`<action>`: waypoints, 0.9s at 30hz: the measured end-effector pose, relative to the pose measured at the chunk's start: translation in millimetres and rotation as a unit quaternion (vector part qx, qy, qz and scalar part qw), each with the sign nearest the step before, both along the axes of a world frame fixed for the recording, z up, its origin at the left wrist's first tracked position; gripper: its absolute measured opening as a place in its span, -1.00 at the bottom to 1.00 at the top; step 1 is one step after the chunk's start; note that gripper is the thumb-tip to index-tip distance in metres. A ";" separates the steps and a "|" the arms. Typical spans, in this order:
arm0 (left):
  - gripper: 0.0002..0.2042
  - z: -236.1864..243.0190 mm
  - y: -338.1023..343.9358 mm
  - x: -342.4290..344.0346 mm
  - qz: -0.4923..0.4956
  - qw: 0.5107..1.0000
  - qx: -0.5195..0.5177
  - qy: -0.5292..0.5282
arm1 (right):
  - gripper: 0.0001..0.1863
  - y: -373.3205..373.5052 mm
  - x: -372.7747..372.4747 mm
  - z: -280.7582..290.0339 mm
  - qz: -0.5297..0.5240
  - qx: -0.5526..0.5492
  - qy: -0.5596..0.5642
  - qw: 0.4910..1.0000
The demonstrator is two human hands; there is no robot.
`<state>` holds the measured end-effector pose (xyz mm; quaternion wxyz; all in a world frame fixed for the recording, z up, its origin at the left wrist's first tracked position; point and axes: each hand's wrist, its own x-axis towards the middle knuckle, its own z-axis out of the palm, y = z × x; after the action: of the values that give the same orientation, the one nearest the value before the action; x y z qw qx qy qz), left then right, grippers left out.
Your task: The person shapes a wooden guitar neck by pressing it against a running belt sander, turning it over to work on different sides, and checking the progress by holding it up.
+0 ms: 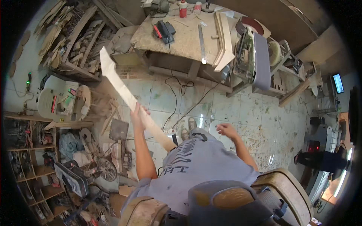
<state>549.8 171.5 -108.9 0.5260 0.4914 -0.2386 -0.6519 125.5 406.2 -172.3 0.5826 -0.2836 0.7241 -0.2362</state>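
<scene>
My left hand (138,113) is closed around a long, pale, curved wooden piece (120,87). It grips the piece near the middle; the wide, angled end points away to the far left and the other end reaches back to my waist. Out to the right of my body, my right hand (226,130) hangs above the floor, fingers loosely bent and apart, with nothing visible in it. Ahead on the workbench (151,35) lie several similar wooden pieces (225,45), a metal ruler (202,44) and a black and red power tool (164,32).
A belt sander (260,62) stands at the bench's right end. Black cords (175,98) trail across the tiled floor ahead. Far left is a rack of wood offcuts (81,34); shelves (37,156) and a small wheel (106,168) stand nearer. Another person (324,157) is at the right.
</scene>
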 end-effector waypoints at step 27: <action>-0.60 73.7 -205.2 -34.7 -0.025 0.994 -0.103 0.019 | -0.57 -413.4 32.5 100.7 -0.067 -0.283 -0.079 0.954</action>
<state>515.1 -33.8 -35.2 0.5620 0.4160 -0.3069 -0.6456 158.1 -7.3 -71.6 0.5166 -0.3685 0.5968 -0.4911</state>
